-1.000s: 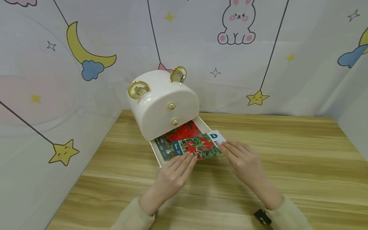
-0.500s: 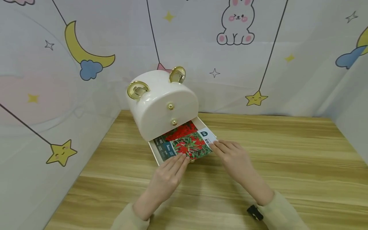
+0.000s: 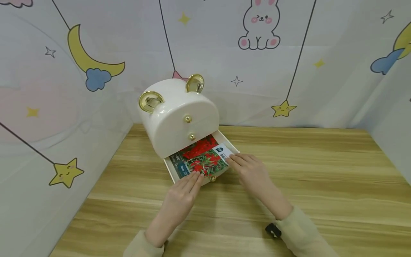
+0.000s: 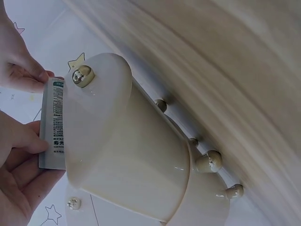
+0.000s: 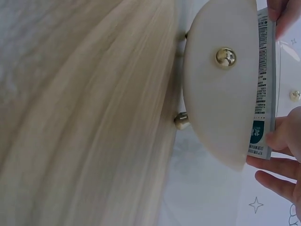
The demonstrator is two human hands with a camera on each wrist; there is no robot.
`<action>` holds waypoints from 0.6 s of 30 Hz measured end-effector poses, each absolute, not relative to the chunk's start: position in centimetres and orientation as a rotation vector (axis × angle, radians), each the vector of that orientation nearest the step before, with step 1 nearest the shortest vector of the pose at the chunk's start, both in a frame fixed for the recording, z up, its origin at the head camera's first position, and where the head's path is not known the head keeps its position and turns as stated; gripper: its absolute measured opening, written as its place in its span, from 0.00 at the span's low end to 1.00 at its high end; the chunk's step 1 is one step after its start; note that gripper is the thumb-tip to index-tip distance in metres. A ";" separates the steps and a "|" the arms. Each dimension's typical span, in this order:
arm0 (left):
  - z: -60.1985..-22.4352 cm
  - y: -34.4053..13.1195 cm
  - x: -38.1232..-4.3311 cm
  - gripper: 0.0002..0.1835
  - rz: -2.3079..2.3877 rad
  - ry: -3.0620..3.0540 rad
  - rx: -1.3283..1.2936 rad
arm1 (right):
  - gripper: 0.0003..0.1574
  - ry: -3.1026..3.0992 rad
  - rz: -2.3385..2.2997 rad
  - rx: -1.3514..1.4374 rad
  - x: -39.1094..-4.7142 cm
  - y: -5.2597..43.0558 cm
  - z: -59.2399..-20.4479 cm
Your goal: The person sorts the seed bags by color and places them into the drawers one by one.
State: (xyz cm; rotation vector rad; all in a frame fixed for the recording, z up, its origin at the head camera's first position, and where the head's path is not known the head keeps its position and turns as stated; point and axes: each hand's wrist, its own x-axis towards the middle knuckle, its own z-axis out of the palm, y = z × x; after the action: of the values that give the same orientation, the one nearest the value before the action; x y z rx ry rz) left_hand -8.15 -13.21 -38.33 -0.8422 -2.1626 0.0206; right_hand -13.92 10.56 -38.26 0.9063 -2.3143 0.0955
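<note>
A seed packet (image 3: 208,162) with red flowers on green leaves lies over the open lower drawer (image 3: 170,171), partly covering another flower packet (image 3: 200,148) inside. My left hand (image 3: 179,201) pinches the upper packet's near left edge, thumb beneath and fingers on top. My right hand (image 3: 253,175) pinches its right end by the white printed strip. In the left wrist view the packet's printed back (image 4: 54,125) shows between both hands, above the drawer front. The right wrist view shows my right thumb and fingers (image 5: 277,167) at the packet's end.
The drawer belongs to a white rounded box (image 3: 179,110) with gold ears (image 3: 151,101) and gold knobs (image 3: 187,119). It stands on a wood-grain table (image 3: 305,171). Behind hangs a pale curtain (image 3: 218,53) with cartoon prints.
Both hands have moved left with the upper seed packet, bringing it further over the drawer. More of the drawer's front edge and its knob now shows.
</note>
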 end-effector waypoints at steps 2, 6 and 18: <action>-38.4 -13.2 -8.2 0.16 0.009 -2.174 -0.837 | 0.26 -2.323 0.099 0.898 -14.1 10.4 -38.4; -38.7 -13.3 -8.3 0.15 -0.008 -2.203 -0.811 | 0.21 -2.326 0.103 0.883 -14.5 10.0 -38.8; -38.3 -13.6 -9.5 0.13 0.029 -2.285 -0.728 | 0.32 -2.548 0.078 0.867 -15.2 8.9 -39.4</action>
State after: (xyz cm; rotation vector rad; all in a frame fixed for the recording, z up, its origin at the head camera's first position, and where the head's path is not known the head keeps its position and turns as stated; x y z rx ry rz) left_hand -9.53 -13.57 -38.30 -0.7282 -2.2851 0.0294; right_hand -15.23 8.94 -39.43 0.8665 -2.5485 0.0784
